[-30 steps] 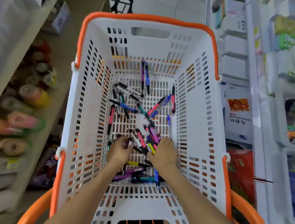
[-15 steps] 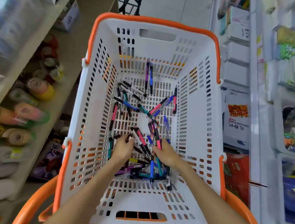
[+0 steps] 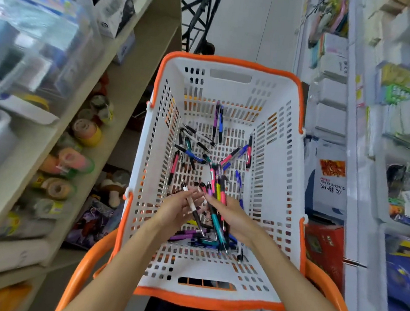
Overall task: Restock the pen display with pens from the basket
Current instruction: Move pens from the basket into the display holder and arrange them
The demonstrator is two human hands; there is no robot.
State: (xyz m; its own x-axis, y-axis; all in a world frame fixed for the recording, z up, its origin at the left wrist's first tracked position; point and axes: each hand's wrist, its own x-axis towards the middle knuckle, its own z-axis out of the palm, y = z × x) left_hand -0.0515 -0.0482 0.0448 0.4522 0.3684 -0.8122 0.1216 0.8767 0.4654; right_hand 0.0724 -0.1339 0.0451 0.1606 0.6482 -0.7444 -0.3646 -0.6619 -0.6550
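A white plastic basket (image 3: 281, 176) with an orange rim sits in front of me, its floor strewn with several loose click pens (image 3: 194, 154) in blue, pink, purple, teal and black. My right hand (image 3: 233, 216) grips a bundle of pens (image 3: 218, 195), pink, yellow and teal among them, lifted off the basket floor. My left hand (image 3: 177, 209) pinches a single white and black pen (image 3: 192, 207) next to that bundle. More pens lie under both hands. No pen display shows in the view.
Beige shelves (image 3: 121, 80) on the left carry rolls of tape (image 3: 87, 131) and clear bins. White shelving (image 3: 355, 167) on the right holds paper packs and boxed goods. A black folding frame (image 3: 200, 15) stands beyond the basket on the pale floor.
Both hands have risen from the basket floor. The right hand has gathered a bundle of pens and the left has picked up one white and black pen. The camera tilted up.
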